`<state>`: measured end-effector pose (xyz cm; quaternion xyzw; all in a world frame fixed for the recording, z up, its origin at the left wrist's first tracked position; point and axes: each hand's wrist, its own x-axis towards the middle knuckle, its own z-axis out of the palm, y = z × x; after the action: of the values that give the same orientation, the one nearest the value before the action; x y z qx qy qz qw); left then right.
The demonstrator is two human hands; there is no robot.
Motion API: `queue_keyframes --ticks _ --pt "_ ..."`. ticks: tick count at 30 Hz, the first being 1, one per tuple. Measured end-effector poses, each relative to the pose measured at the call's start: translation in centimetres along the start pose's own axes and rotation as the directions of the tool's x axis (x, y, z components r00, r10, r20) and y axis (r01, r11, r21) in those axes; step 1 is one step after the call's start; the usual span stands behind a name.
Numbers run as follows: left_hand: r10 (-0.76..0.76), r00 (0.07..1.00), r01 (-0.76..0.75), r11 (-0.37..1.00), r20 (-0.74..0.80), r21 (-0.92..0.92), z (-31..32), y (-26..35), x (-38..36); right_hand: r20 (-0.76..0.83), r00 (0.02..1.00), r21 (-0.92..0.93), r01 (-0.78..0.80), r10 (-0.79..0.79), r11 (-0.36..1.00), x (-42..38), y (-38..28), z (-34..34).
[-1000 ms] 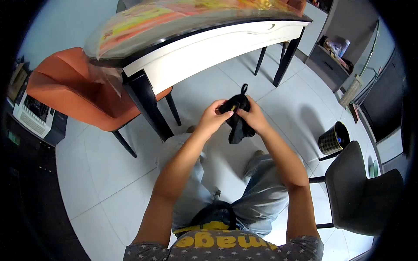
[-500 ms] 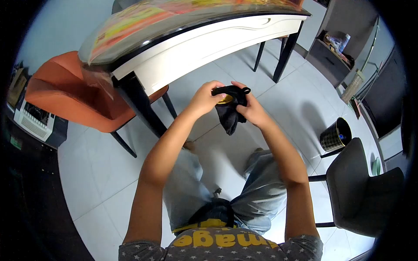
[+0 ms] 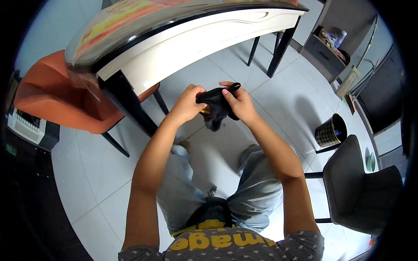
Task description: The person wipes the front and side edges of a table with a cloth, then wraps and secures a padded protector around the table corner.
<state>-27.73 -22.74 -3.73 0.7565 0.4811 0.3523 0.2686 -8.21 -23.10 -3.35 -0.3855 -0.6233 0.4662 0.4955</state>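
Observation:
Between my hands is a small black cloth pouch (image 3: 214,117) with a loop at its upper right end. A bit of yellow shows at its left side, beside my left thumb; what it belongs to I cannot make out. My left hand (image 3: 186,105) pinches the pouch's left edge, thumb below and fingers on top. With thumb and fingers, my right hand (image 3: 241,105) grips the right side close to the loop. The pouch's lower end hangs down, slightly blurred, above the tiled floor.
A white table (image 3: 196,45) with a dark edge stands ahead. To the left is an orange chair (image 3: 65,100), with a white-and-black appliance (image 3: 30,130) behind it. On the right are a grey chair (image 3: 348,182) and a patterned bin (image 3: 328,131). A dark cabinet (image 3: 324,52) stands far right.
The pouch has turned and its lower end has swung, so less yellow shows. Both hands keep their hold and appear further left. The whole view has shifted slightly.

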Motion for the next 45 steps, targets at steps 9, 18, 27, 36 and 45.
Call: queue_keyframes --ticks 9,18,27,36,45 --pt "-0.221 0.934 0.218 0.975 -0.280 -0.041 -2.7 -0.6 -3.4 0.057 0.723 -0.578 0.586 -0.688 0.568 1.2 -0.4 5.1" --pt "-0.148 0.738 0.294 0.949 -0.659 0.115 -7.9 -0.6 -8.6 0.012 0.711 -0.352 0.661 -0.703 0.663 3.7 -0.6 15.3" --pt "-0.060 0.700 0.298 0.930 -0.712 0.214 -8.9 -2.8 -9.6 -0.101 0.727 -0.272 0.636 -0.679 0.722 5.7 -0.5 20.2" --pt "0.089 0.786 0.168 0.922 -0.612 0.349 -7.3 -3.5 -7.7 -0.301 0.695 -0.316 0.573 -0.653 0.756 6.3 2.1 19.0" --pt "0.100 0.630 0.211 0.932 -0.770 0.294 -8.3 -2.8 -9.4 -0.109 0.693 -0.319 0.655 -0.713 0.685 5.3 -0.3 20.9"
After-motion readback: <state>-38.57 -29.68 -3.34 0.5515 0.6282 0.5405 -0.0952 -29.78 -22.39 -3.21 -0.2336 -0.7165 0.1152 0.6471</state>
